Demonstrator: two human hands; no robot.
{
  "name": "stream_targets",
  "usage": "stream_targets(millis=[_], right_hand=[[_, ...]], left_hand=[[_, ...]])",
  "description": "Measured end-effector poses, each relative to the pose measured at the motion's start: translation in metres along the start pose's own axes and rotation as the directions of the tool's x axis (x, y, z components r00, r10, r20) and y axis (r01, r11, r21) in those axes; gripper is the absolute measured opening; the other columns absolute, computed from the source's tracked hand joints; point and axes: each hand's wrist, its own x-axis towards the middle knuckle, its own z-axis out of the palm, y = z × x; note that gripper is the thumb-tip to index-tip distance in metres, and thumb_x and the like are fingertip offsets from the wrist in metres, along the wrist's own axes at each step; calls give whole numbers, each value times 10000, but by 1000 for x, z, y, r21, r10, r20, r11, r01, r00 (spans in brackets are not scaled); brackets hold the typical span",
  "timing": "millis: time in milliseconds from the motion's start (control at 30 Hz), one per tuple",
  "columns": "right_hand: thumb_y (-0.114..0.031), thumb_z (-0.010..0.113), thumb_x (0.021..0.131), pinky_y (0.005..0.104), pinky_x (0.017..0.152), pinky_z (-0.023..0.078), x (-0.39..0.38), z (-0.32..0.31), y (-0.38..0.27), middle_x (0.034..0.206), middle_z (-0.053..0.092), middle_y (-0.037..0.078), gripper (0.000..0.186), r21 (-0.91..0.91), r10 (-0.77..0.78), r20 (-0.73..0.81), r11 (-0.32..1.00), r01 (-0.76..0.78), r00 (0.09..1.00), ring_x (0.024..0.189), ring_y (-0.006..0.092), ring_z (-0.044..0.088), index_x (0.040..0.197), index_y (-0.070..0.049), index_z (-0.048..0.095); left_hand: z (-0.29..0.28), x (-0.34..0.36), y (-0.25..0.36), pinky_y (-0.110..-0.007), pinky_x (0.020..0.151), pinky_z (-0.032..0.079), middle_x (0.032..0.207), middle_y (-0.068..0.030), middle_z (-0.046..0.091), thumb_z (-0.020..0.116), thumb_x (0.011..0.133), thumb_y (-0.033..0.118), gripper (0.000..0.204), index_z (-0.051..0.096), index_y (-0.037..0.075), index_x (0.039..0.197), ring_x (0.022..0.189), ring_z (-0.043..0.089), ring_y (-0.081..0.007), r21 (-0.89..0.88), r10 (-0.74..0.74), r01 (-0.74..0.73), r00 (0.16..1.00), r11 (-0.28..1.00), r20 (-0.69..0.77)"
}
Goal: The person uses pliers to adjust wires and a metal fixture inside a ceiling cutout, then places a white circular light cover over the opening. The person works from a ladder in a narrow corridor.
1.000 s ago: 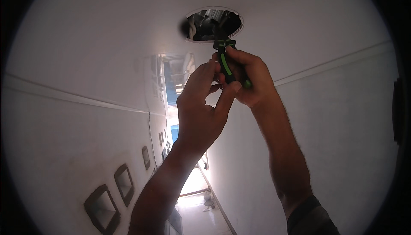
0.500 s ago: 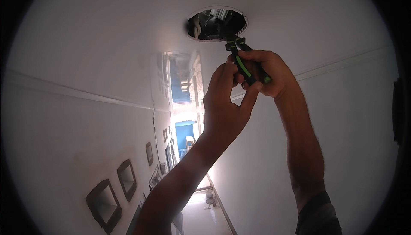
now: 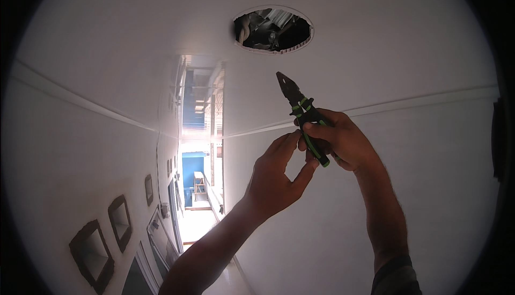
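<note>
Holding black-and-green pliers (image 3: 302, 106) in the right grip (image 3: 346, 140), closed around the handles with the thumb laid across them. Pointing the tool's nose up and to the left, above that grip and apart from a round hole (image 3: 294, 36) in the white ceiling (image 3: 375, 32) higher up. Placing the left grip (image 3: 273, 176) just left of and below the right one, with thumb and fingertips by the handles; cannot tell whether pinching them. Seeing a pale cable (image 3: 244, 29) within the hole, and a stepladder (image 3: 199, 183) far off, left of both grips.
</note>
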Motion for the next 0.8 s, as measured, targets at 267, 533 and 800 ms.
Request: stream_targets(millis=[267, 533, 800], right_hand=[[-156, 586, 971, 420, 821, 532, -78, 47, 61, 895, 692, 152, 359, -569, 157, 169, 822, -34, 973, 858, 324, 698, 1292, -17, 503], [-82, 733, 864, 358, 893, 539, -111, 66, 112, 1195, 639, 124, 833, -482, 17, 337, 862, 157, 941, 1017, 239, 647, 1574, -112, 297], [-31, 748, 803, 287, 626, 487, -47, 41, 19, 1101, 653, 133, 729, -872, -745, 201, 160, 462, 636, 822, 161, 532, 1467, 44, 457]], left_hand=[[-3, -92, 5, -353, 935, 552, 1108, -162, 728, 676, 993, 244, 404, 626, -46, 1270, 1058, 704, -218, -462, -561, 575, 807, 675, 184], [23, -170, -22, -314, 906, 546, 1146, -124, 709, 608, 1033, 182, 361, 606, -55, 1306, 1085, 668, -172, -724, -634, 512, 762, 463, 133], [-77, -1, -81, -394, 1122, 424, 1437, -210, 504, 620, 1008, 423, 740, 369, -59, 1510, 1351, 506, -313, -633, -509, 290, 839, 718, -193]])
